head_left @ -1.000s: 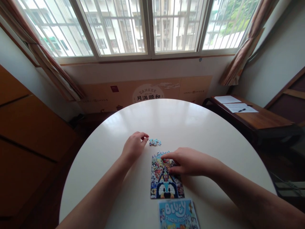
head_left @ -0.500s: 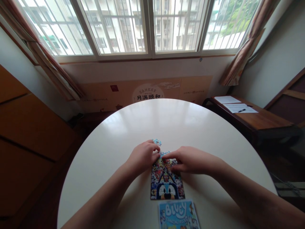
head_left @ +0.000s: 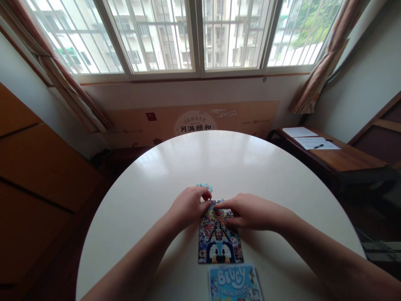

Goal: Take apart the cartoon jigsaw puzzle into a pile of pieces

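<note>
Fingers (head_left: 205, 195) of the left hand (head_left: 188, 205) are curled in, with thumb and forefinger pinched together at the top left corner of the puzzle (head_left: 219, 244). Whether a piece sits between them cannot be told. The right hand (head_left: 252, 211) lies flat and released, gripping nothing. Its forefinger (head_left: 221, 205) stretches left along the puzzle's top edge, and its tip nearly meets the left thumb. The other right fingers rest on the puzzle's upper right part and hide it.

The puzzle lies flat, just below the middle of the frame. It is a tall rectangle whose lower half shows a blue cartoon dog's face among crowded small figures. Just above the left fingers a few loose pieces (head_left: 204, 186), light blue, lie on the table (head_left: 219, 163), partly hidden by the knuckles. Just below the puzzle, at the bottom edge of the frame, lies a blue box (head_left: 234, 283) with the word "Bluey" on it, cut off by the frame.

The table is round, white and glossy. Both forearms come in over it from the lower corners.

At the right stands a dark wooden side table (head_left: 344, 159) with papers (head_left: 308, 142) and a pen (head_left: 318, 146) on it. Behind the round table, cardboard (head_left: 250, 119) printed with characters leans against the wall. Above it is a barred window (head_left: 194, 33) with a curtain (head_left: 72, 96) at each side. Brown cabinet (head_left: 37, 175) panels fill the left of the frame.
</note>
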`<state>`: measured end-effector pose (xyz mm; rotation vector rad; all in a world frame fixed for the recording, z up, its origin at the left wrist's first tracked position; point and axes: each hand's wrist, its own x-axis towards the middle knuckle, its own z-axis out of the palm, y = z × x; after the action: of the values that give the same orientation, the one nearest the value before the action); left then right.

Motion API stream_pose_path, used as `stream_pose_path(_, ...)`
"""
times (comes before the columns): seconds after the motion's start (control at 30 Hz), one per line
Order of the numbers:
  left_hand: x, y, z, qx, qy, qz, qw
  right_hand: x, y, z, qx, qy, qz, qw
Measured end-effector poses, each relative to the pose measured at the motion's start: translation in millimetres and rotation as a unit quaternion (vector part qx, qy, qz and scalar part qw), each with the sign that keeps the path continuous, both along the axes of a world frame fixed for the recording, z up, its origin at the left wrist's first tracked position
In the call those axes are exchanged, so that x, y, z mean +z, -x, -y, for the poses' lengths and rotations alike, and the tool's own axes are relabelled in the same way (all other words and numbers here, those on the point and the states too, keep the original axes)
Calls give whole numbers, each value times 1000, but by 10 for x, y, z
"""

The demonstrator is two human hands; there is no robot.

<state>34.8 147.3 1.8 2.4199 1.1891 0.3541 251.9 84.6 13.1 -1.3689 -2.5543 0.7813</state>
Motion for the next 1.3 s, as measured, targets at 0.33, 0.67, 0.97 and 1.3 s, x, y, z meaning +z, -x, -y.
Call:
stream_pose_path(0.33, 14, 11, -49, 21, 66, 77, 995, 4, -9, -8, -4, 12, -8, 1000)
stream_pose_path(0.67, 62, 83, -146, 54, 157, 175, 970, 14, -30, -45, -46, -42, -85, 994)
stream_pose_path(0.97, 81, 22, -88, 32, 217, 234, 947, -86, -67, -173, -172, -79, -158, 969)
stream_pose_path(1.3, 61, 42, -129, 45, 218, 248, 943, -123, -4, -143, -151, -99, -179, 967)
